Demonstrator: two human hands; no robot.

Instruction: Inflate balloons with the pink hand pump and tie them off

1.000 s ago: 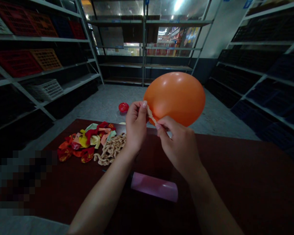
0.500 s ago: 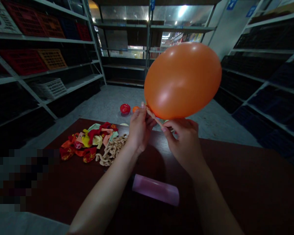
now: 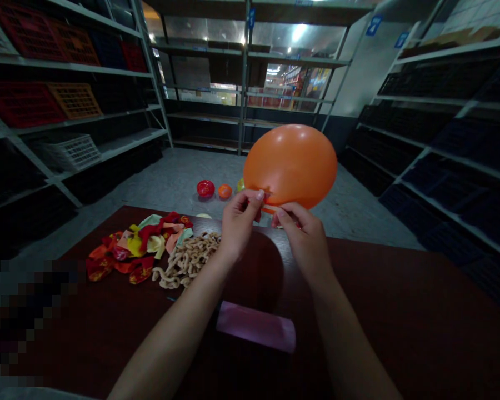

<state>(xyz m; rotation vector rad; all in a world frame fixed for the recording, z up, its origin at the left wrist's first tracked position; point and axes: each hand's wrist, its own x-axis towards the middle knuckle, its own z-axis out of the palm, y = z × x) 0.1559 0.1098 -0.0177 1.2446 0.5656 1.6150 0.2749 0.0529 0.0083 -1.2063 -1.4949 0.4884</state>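
Note:
An inflated orange balloon (image 3: 294, 161) is held up over the far side of the table. Its knot end points toward me. My left hand (image 3: 240, 219) pinches the balloon at its neck between thumb and fingers. From there a short pale strand (image 3: 270, 207) runs to my right hand (image 3: 302, 228), whose thumb and forefinger are closed on its other end. Whether the strand is the balloon's own neck or a separate cord, I cannot tell. Beside my left forearm lies a heap of beige cords (image 3: 189, 258). A pink-purple cylinder (image 3: 256, 328) rests on the table between my forearms.
Uninflated balloons (image 3: 137, 244) in several colours are piled on the dark brown table (image 3: 379, 311) at the left. On the floor beyond sit red (image 3: 205, 189) and orange balloons (image 3: 224, 191). Shelving with crates (image 3: 75, 103) lines the left, and more racks stand at the back and right.
The balloon has come lower and appears smaller, its body swung away from me. My hands have drawn closer together, and the strand between them shows shorter. The view has shifted slightly.

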